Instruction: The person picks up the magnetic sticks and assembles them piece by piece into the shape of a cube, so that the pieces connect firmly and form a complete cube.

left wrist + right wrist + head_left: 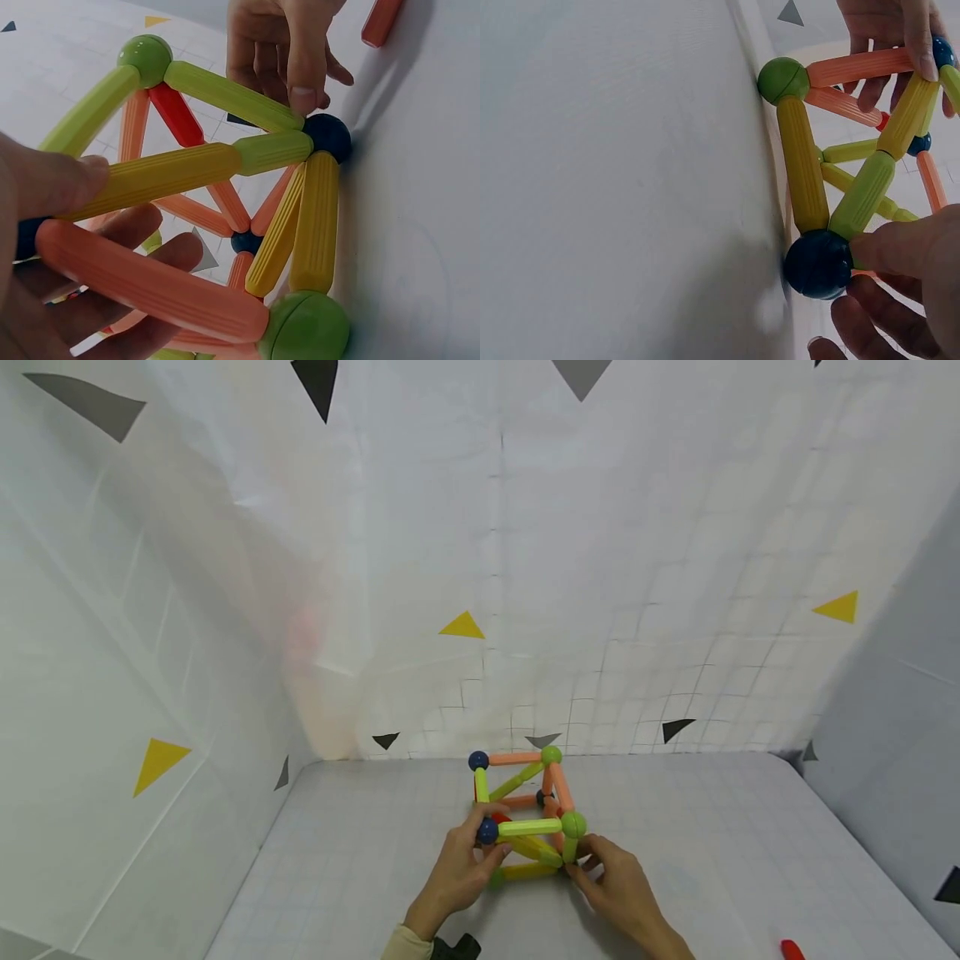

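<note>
A box-shaped frame of magnetic sticks and balls point(529, 828) stands on the white table, with lime, yellow, coral and red sticks. At its upper near-left corner my left hand point(456, 870) grips it by the dark blue ball point(487, 832). In the left wrist view that thumb lies along a diagonal yellow stick point(165, 176), fingers spread behind. My right hand point(618, 887) is at the lower near-right corner. Its thumb and fingers pinch the end of a lime stick point(866, 196), right against a dark blue ball point(817, 264). A green ball point(783, 81) marks the other bottom corner.
A loose red stick point(792, 950) lies at the table's front right. White walls with black, grey and yellow triangles point(462, 625) enclose the table point(690, 827) at the back and sides. A black device point(459, 947) sits at the left wrist.
</note>
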The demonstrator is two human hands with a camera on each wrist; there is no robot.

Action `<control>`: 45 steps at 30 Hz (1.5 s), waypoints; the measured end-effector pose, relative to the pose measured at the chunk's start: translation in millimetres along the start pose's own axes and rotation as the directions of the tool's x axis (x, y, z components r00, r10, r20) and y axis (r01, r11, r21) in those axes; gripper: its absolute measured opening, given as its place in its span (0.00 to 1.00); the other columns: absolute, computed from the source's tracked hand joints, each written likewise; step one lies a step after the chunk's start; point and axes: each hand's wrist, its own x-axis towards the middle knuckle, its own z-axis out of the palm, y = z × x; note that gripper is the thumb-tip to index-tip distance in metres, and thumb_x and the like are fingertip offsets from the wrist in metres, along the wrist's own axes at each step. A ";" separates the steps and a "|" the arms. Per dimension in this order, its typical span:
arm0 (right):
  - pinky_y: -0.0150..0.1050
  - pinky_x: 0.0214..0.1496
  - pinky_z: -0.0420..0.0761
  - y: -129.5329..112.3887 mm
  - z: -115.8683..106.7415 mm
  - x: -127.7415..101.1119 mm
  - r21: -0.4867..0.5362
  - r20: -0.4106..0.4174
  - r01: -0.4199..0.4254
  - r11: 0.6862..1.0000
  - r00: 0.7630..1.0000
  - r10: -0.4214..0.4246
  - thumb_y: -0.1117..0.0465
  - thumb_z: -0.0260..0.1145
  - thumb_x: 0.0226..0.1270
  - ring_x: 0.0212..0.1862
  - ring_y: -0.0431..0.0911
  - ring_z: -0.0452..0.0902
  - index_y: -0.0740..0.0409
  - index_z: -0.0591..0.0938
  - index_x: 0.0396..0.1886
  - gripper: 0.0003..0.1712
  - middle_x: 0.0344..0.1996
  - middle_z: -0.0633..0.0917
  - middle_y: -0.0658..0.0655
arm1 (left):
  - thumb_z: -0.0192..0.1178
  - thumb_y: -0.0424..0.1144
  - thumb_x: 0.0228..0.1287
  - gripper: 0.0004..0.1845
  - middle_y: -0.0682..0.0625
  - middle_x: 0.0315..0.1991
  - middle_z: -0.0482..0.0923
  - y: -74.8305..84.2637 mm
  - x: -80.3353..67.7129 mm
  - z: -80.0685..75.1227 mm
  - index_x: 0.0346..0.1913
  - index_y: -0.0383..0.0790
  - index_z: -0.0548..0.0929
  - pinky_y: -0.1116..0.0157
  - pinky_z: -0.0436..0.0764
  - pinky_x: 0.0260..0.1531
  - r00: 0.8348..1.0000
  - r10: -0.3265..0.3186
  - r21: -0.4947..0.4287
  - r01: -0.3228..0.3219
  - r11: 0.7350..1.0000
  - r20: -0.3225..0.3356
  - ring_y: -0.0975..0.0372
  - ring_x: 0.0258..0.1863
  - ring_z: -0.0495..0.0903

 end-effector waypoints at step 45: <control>0.35 0.47 0.87 26.1 -99.6 37.9 0.369 0.184 -0.415 0.832 0.910 0.372 0.46 0.65 0.80 0.46 0.38 0.89 0.64 0.78 0.71 0.32 0.57 0.89 0.62 | 0.74 0.44 0.68 0.15 0.57 0.45 0.88 7.5 -2.1 -38.3 0.54 0.51 0.83 0.63 0.88 0.47 0.997 0.055 0.026 -0.054 0.998 -0.045 0.64 0.43 0.88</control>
